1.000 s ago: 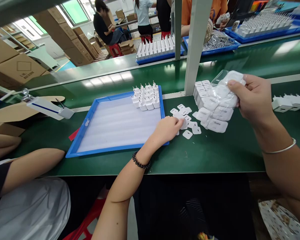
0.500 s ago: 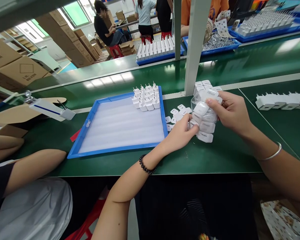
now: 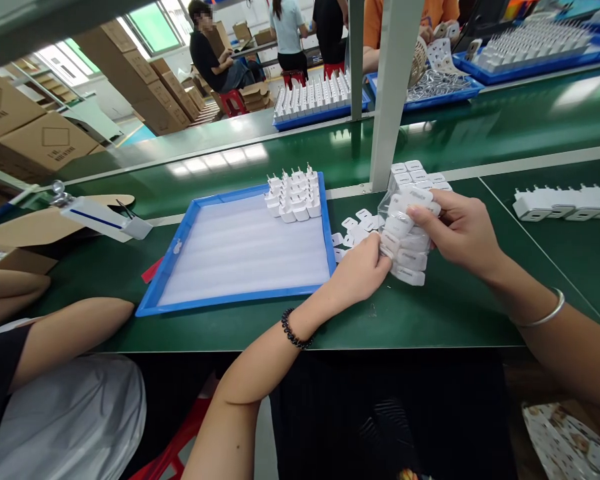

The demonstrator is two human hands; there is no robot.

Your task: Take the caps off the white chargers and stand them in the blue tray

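Between my hands is a clear plastic bag (image 3: 411, 243) packed with small white plastic pieces, held just over the green bench. My right hand (image 3: 464, 230) grips its upper right side, thumb in front. My left hand (image 3: 361, 270) pinches its lower left edge; some fingertips are hidden. Loose white flat pieces (image 3: 356, 228) lie left of the bag, beside the tray. Behind the bag stands a stack of white blocks (image 3: 411, 170), partly covered by it. A blue-rimmed tray (image 3: 237, 301) holds a group of white plug adapters (image 3: 295, 200), pins up, in its far right corner.
More white plug adapters (image 3: 565, 204) stand in a row at the right. A white post (image 3: 387, 113) rises behind the stack. A white device (image 3: 105, 219) sits left of the tray, near another person's arm (image 3: 80, 323). Filled trays (image 3: 320, 120) stand beyond the bench.
The bag's top has shifted slightly down and left with my right hand, uncovering more of the stack behind. My left fingers have closed further around the bag's edge.
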